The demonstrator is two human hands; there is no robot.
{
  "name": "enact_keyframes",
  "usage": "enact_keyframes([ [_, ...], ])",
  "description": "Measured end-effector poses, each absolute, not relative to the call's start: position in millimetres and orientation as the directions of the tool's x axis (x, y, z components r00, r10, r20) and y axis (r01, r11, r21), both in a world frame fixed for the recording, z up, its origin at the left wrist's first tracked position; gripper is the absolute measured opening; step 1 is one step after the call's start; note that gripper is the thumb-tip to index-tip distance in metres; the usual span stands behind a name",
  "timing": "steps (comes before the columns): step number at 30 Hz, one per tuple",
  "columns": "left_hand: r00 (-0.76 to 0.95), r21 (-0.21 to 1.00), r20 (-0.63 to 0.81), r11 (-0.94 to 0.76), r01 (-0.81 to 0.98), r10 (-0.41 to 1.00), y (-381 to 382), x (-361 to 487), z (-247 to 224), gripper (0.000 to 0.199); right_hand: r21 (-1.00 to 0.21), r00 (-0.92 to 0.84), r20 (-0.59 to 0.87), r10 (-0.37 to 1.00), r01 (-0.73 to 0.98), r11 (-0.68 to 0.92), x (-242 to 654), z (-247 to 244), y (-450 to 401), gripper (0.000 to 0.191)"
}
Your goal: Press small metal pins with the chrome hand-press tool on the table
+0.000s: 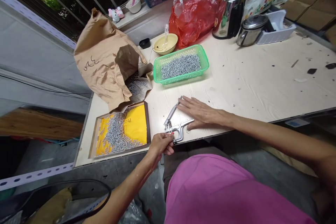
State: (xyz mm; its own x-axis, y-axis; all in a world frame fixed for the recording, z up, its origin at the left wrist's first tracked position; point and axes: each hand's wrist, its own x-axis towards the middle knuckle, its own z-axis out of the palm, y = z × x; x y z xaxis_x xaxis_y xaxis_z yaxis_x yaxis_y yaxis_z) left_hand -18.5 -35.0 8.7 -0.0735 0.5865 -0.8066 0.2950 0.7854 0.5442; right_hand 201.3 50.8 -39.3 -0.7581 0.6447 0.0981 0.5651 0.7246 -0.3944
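Observation:
A silver hand tool like pliers (pixel 181 126) lies near the table's front edge, its two handles spread, with a spring between them and a rounded opening at the head. My right hand (pixel 201 112) spans both handles, fingers fairly straight over the upper one, palm and thumb at the lower. My left hand (pixel 161 144) is pinched at the tool's head, beside a small red part; what its fingertips hold is hidden. To its left, a shallow tray (pixel 148 122) with a yellow bottom holds many small metal pins (pixel 115 134). Similar pins fill a green plastic basket (pixel 181 78).
An open brown paper sack (pixel 102 66) with more pins leans behind the tray. Farther back are a yellow bowl (pixel 170 43), a red plastic bag (pixel 194 17), a steel kettle (pixel 227 14) and a lidded metal cup (pixel 250 29). Dark scraps (pixel 312 71) lie at right.

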Motion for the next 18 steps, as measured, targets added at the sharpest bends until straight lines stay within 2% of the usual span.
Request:
enact_keyframes([
  [3, -0.088, 0.537, -0.808, 0.791, 0.293, 0.582, -35, -17, 9, 0.026, -0.337, -0.805, 0.047, 0.592, 0.545, 0.768, 195, -36, 72, 0.100],
  [8, -0.080, 0.538, -0.807, 0.785, 0.306, 0.585, -36, -17, 9, 0.025, -0.223, -0.820, 0.040, 0.571, 0.550, 0.805, 183, -22, 86, 0.094],
  [13, -0.081, 0.543, -0.803, 0.781, 0.309, 0.591, -37, -17, 9, 0.027, -0.146, -0.822, 0.002, 0.570, 0.563, 0.813, 177, -14, 83, 0.072],
  [18, -0.070, 0.551, -0.802, 0.780, 0.295, 0.593, -37, -18, 7, 0.028, -0.138, -0.816, 0.009, 0.578, 0.571, 0.809, 180, -13, 76, 0.057],
])
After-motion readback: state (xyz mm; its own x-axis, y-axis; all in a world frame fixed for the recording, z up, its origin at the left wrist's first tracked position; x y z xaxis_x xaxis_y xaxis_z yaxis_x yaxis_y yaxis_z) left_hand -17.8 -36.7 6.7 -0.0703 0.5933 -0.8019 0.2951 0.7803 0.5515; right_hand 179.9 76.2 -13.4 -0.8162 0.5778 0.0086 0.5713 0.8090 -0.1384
